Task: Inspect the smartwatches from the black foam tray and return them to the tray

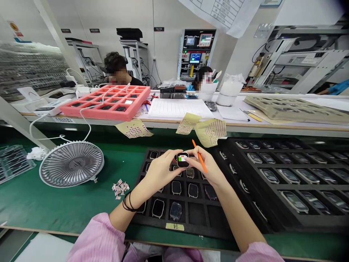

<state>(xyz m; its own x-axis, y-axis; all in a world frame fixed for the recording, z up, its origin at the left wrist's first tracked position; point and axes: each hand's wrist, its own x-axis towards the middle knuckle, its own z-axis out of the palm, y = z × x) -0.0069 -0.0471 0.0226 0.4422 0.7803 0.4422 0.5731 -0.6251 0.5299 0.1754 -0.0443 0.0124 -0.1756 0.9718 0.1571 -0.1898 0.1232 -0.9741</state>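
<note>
On the tabletop (54,207), a watch tray (152,222) sits centre — desk fan (71,163) to its left, more trays (275,187) right, a compartment tray (105,115) on the shelf (272,127) behind.

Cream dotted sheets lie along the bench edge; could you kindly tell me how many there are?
3: the left sheet lies apart, while the middle sheet and right sheet overlap. Others could be hidden.

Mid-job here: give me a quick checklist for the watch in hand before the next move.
1. Dark square smartwatch held between left hand and right hand: ok.
2. Watch screen lit: ok.
3. Screen content readable: cannot tell, too small.
4. Slim orange stylus held in right hand: ok.
5. Open cell in the bottom row of the black compartment tray: ok, one appears empty.
</note>
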